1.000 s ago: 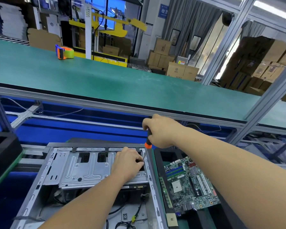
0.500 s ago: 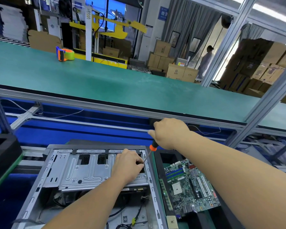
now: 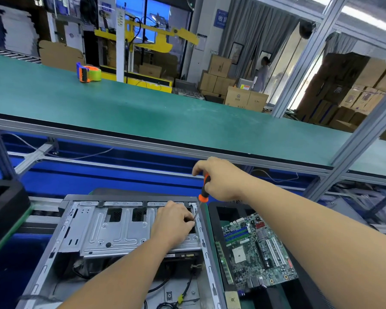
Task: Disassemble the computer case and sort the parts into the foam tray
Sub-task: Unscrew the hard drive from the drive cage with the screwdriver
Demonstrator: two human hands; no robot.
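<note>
Head view — right grip: we see the right hand (image 3: 221, 179) with its fingers curled tight round the orange-and-black handle of the screwdriver (image 3: 204, 188), the shaft slanting down and left toward the case's right rail.

Head view — left grip: the left hand (image 3: 173, 224) lies on the metal drive cage (image 3: 112, 230), fingertips bunched together at the screwdriver's tip; we cannot tell whether they pinch a screw or only steady the blade.

Computer case: the computer case (image 3: 54, 248) lies open on the bench, side panel off, cables showing low inside.

Foam tray: the foam tray (image 3: 214, 210) sits just beside the case on its right — black, with the motherboard (image 3: 256, 248) lying in it.

Left edge: a second black foam block (image 3: 5, 204) stands well apart from the case.

Upper shelf: a tape dispenser (image 3: 88, 72) rests on the green shelf (image 3: 165, 117) above.
</note>
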